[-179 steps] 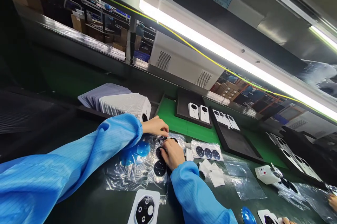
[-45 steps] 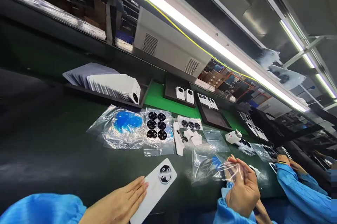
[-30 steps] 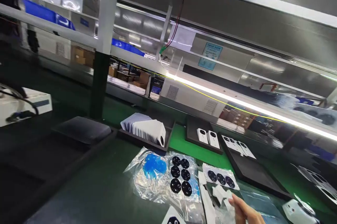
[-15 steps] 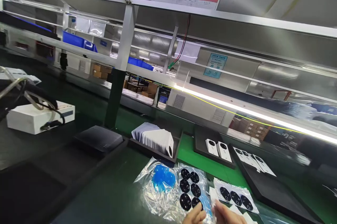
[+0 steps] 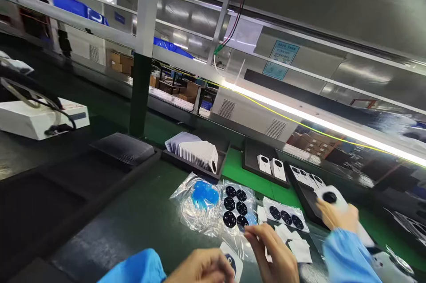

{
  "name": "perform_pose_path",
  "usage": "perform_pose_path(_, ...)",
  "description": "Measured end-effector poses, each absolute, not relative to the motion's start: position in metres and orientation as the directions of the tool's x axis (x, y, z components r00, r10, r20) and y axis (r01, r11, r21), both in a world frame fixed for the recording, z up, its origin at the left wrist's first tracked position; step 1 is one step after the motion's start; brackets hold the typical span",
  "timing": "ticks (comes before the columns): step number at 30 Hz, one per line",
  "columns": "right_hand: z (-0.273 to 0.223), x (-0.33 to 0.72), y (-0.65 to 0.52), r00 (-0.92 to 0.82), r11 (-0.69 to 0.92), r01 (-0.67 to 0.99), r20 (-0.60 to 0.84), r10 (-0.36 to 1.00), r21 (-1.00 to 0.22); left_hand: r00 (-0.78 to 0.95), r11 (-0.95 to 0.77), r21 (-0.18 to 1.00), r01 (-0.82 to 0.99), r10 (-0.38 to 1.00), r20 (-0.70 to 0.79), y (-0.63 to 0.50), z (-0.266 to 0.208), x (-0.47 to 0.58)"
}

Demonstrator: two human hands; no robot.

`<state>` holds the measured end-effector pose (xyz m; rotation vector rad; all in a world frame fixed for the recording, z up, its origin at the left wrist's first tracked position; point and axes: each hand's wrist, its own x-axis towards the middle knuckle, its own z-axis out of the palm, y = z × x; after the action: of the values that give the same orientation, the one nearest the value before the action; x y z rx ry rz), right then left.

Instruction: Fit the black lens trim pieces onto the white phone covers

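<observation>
The left hand (image 5: 208, 267), cut off by the lower edge, has its fingers curled; whether it grips anything cannot be made out. The right hand (image 5: 273, 254) has thumb and fingertips drawn together, blurred, so its hold cannot be told either. Between them, near on the worktop (image 5: 156, 212), one white phone back panel (image 5: 237, 258) lies partly hidden behind the left hand and cut off below. Just beyond, a clear bag (image 5: 235, 206) shows six black discs, the near-right one beside the right fingertips. Left of it is a crumpled bag (image 5: 199, 218) around blue pieces; right, a packet (image 5: 286, 206) of three discs above white paper scraps (image 5: 301, 247). Farther right, a co-worker's hand (image 5: 337, 217) holds another panel (image 5: 337, 196), blocking part of a black tray (image 5: 308, 203).
</observation>
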<state>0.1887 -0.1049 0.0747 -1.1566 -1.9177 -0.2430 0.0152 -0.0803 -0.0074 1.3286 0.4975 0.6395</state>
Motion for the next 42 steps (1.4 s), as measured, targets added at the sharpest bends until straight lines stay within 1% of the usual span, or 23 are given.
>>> perform_pose_path(1, 0.077, 0.19, -0.096, -0.23, 0.541, 0.788, 0.674, 0.702, -0.294, 0.701, 0.2, 0.967, -0.156, 0.712, -0.034, -0.073, -0.004, 0.01)
perform_pose_path(2, 0.08, 0.191, -0.084, -0.241, 0.511, 0.79, 0.595, 0.767, -0.339, 0.66, 0.217, 0.965, -0.146, 0.748, -0.069, -0.064, 0.0, 0.006)
perform_pose_path(4, 0.085, 0.188, -0.056, -0.269, 0.445, 0.789, 0.413, 0.87, -0.424, 0.577, 0.186, 0.977, -0.101, 0.811, -0.094, -0.043, 0.007, -0.004)
perform_pose_path(5, 0.086, 0.185, -0.04, -0.284, 0.431, 0.788, 0.363, 0.888, -0.439, 0.557, 0.167, 0.982, -0.083, 0.825, -0.094, -0.031, 0.008, -0.009)
perform_pose_path(7, 0.085, 0.176, -0.007, -0.305, 0.425, 0.792, 0.318, 0.898, -0.439, 0.535, 0.114, 0.993, -0.029, 0.841, -0.081, -0.007, 0.007, -0.019)
perform_pose_path(9, 0.079, 0.167, 0.024, -0.314, 0.423, 0.804, 0.306, 0.899, -0.418, 0.498, 0.017, 0.999, 0.048, 0.866, -0.038, 0.015, 0.001, -0.03)
perform_pose_path(12, 0.061, 0.155, 0.062, -0.332, 0.425, 0.822, 0.288, 0.898, -0.379, 0.4, -0.21, 0.954, 0.216, 0.91, 0.11, 0.034, -0.011, -0.046)
perform_pose_path(14, 0.046, 0.15, 0.079, -0.352, 0.428, 0.834, 0.262, 0.899, -0.348, 0.348, -0.386, 0.862, 0.327, 0.898, 0.27, 0.038, -0.018, -0.05)
perform_pose_path(15, 0.038, 0.147, 0.085, -0.362, 0.429, 0.84, 0.246, 0.899, -0.332, 0.349, -0.469, 0.802, 0.37, 0.87, 0.347, 0.038, -0.02, -0.05)
perform_pose_path(17, 0.024, 0.144, 0.093, -0.381, 0.43, 0.851, 0.211, 0.9, -0.301, 0.427, -0.618, 0.67, 0.411, 0.78, 0.457, 0.038, -0.021, -0.044)
perform_pose_path(19, 0.016, 0.143, 0.094, -0.401, 0.438, 0.855, 0.181, 0.898, -0.278, 0.568, -0.739, 0.544, 0.397, 0.663, 0.487, 0.04, -0.018, -0.033)
perform_pose_path(22, 0.023, 0.153, 0.089, -0.425, 0.45, 0.854, 0.151, 0.893, -0.261, 0.741, -0.846, 0.402, 0.351, 0.513, 0.433, 0.049, -0.011, -0.02)
perform_pose_path(25, 0.048, 0.183, 0.073, -0.392, 0.417, 0.871, 0.144, 0.909, -0.26, 0.818, -0.878, 0.323, 0.354, 0.458, 0.348, 0.059, -0.01, -0.016)
perform_pose_path(28, 0.072, 0.221, 0.048, -0.297, 0.319, 0.911, 0.12, 0.947, -0.261, 0.837, -0.875, 0.287, 0.39, 0.466, 0.285, 0.062, -0.018, -0.014)
perform_pose_path(30, 0.077, 0.24, 0.031, -0.223, 0.233, 0.941, 0.068, 0.972, -0.246, 0.832, -0.865, 0.276, 0.42, 0.488, 0.264, 0.062, -0.024, -0.012)
perform_pose_path(33, 0.063, 0.248, 0.01, -0.174, 0.158, 0.964, -0.059, 0.983, -0.215, 0.811, -0.845, 0.263, 0.465, 0.526, 0.258, 0.059, -0.03, -0.007)
perform_pose_path(36, 0.037, 0.237, 0.0, -0.186, 0.154, 0.967, -0.153, 0.97, -0.203, 0.795, -0.838, 0.246, 0.487, 0.542, 0.272, 0.056, -0.032, -0.004)
perform_pose_path(40, 0.016, 0.223, 0.003, -0.184, 0.15, 0.969, -0.168, 0.969, -0.196, 0.797, -0.855, 0.219, 0.47, 0.517, 0.311, 0.048, -0.032, -0.001)
perform_pose_path(42, 0.015, 0.221, 0.008, -0.183, 0.148, 0.969, -0.173, 0.968, -0.196, 0.804, -0.884, 0.205, 0.42, 0.467, 0.367, 0.042, -0.034, 0.002)
